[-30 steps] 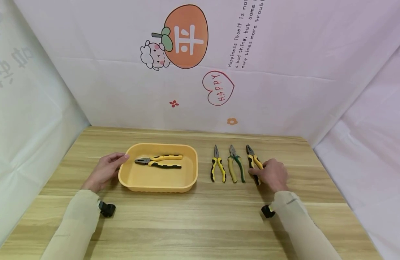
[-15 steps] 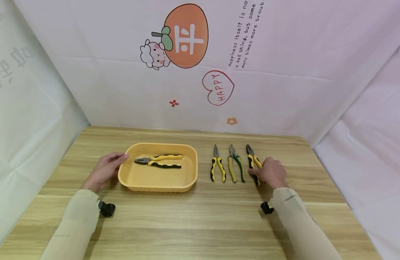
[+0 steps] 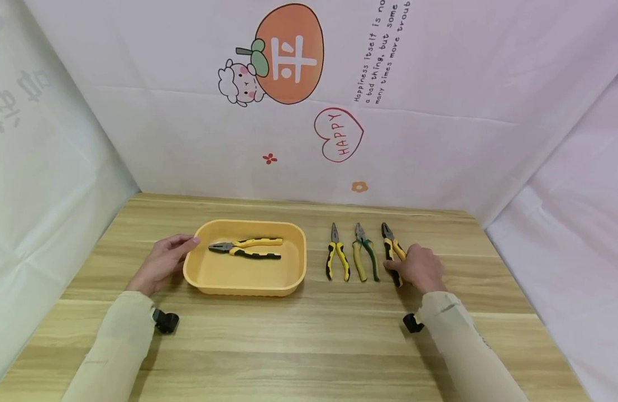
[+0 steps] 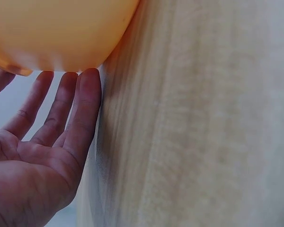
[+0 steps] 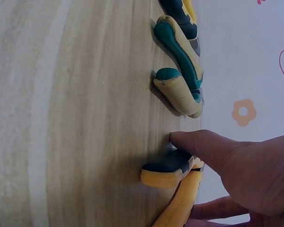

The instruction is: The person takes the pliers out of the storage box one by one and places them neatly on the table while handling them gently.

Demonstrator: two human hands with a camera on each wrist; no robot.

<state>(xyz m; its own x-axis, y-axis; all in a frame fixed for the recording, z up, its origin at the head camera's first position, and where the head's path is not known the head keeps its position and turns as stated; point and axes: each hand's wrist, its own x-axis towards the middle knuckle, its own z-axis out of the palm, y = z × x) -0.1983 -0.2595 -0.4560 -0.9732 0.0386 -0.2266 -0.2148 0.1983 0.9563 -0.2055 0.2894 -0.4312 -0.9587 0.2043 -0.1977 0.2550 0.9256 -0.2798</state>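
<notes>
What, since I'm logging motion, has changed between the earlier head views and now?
Nothing visibly moved, was grasped or let go. The right grip still holds the rightmost pliers; the left grip stays on the tray; the pliers inside, the needle-nose pliers and the green-handled pliers lie as before.

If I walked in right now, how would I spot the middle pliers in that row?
On the wooden table, find the yellow-orange tray. Right of it, in the row of three, choose the middle pliers. Their handles are green and tan, while the left pair and right pair have yellow and black handles.
</notes>
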